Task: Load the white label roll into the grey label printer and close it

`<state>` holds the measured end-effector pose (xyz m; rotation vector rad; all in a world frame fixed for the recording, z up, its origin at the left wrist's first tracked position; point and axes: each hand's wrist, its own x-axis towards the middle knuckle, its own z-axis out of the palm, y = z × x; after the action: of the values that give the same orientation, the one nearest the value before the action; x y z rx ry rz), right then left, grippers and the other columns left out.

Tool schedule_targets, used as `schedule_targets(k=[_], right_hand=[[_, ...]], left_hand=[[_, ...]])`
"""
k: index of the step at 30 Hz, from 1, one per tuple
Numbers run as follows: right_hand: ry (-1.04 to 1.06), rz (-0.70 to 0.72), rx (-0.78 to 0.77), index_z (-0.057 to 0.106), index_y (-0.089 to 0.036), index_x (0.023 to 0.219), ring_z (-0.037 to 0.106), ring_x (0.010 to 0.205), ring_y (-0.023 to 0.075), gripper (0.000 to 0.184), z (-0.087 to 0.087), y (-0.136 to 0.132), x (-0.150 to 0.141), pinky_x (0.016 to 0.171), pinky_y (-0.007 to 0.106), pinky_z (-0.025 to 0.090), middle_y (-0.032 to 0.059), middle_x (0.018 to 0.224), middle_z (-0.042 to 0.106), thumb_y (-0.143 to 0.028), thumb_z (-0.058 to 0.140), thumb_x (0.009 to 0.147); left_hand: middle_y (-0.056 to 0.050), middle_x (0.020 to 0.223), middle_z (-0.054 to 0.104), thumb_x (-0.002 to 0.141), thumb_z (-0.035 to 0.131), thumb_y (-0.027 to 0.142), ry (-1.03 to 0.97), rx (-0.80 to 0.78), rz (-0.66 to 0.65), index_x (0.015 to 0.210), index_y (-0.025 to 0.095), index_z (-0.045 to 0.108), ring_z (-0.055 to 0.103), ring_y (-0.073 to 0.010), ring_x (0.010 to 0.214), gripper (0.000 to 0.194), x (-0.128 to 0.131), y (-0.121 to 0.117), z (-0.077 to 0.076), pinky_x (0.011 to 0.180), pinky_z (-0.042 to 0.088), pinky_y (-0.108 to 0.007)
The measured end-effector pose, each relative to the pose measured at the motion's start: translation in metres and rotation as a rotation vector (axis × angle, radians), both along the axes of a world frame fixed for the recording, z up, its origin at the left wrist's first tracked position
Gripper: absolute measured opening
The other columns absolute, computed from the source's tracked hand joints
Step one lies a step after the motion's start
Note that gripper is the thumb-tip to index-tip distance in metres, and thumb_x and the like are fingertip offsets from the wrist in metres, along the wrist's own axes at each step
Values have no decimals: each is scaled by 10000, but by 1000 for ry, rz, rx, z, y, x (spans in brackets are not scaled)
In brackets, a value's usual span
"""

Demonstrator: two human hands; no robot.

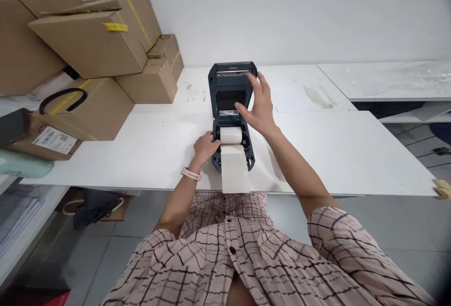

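Seemingly, the label roll (pixel 230 135) is seated; the right hand (pixel 261 109) spreads open at the raised lid (pixel 228 81), contact unclear. Half-curled, the left hand (pixel 205 147) touches the printer base (pixel 250 144); lid movement calls for clear fingers.

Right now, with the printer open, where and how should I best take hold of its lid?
Probably the upper right corner of the lid, from the right, where the right hand is: the lid stands raised, hinged at its lower edge, so that corner should give good leverage. Avoid the metal bar inside.
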<state>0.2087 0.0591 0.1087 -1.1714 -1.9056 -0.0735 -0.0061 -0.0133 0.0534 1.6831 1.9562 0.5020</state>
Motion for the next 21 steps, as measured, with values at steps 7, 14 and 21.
schedule_targets(k=[7,14,21], right_hand=[[-137,275,-224,393,-255,1573,528,1414,351,682,-18,-29,3,1115,539,511,144,1533,545,-421,627,954],[-639,319,-665,464,-229,1543,634,1315,411,840,-34,-7,-29,1028,545,537,201,1442,649,-388,822,800],[-614,402,-735,450,-214,1556,680,1244,405,967,-25,3,-33,1004,544,559,190,1413,678,-431,857,707]], left_hand=[[-141,1176,772,876,519,316,19,-60,-81,1205,198,675,712,-359,1076,382,-1,6,2,795,506,-384],[-131,1169,777,892,494,298,47,-87,-89,1238,191,664,719,-337,1073,400,-1,6,2,815,513,-377],[-148,1173,772,883,493,269,70,-92,-149,1201,190,672,717,-355,1072,374,-3,8,4,853,529,-407]])
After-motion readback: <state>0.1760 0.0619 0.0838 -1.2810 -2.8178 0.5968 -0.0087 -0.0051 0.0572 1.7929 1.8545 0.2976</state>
